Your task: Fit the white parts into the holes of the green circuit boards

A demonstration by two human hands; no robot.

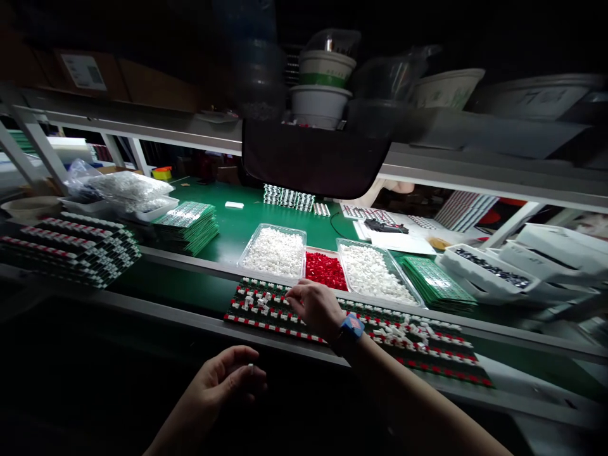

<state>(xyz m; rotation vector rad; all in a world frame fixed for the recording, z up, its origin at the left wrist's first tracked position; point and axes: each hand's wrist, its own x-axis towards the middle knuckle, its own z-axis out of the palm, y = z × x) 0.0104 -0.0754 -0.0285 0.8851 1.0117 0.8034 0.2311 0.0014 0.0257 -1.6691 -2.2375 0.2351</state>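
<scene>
- The left hand (pixel 223 386) is low and nearest the camera, palm turned up and inward. Its thumb and fingertips (pixel 242 361) are curled into a narrow pinch around a small white component (pixel 250 366).
- The right hand (pixel 316 309) reaches forward, its back facing up. Its fingers (pixel 295 294) curve down, close together, at the surface of a green circuit board (pixel 427 358). Whether they hold anything cannot be told.
- A blue wristband (pixel 352 327) circles the right wrist, and the forearm angles up from the lower right.
- The green circuit board lies flat on a green workbench (pixel 228 221), directly under the right hand. It carries rows of red and white parts, with loose white pieces scattered on top.
- Just beyond it sit a clear tray of white components (pixel 274 251), a tray of red components (pixel 323 271), and a second clear tray of white components (pixel 375 273).
- Stacks of green boards (pixel 187 227) stand on the bench to the left and right, beside populated boards (pixel 71 247).
- White bowls (pixel 320 104) sit on a shelf (pixel 142 130) overhead.
</scene>
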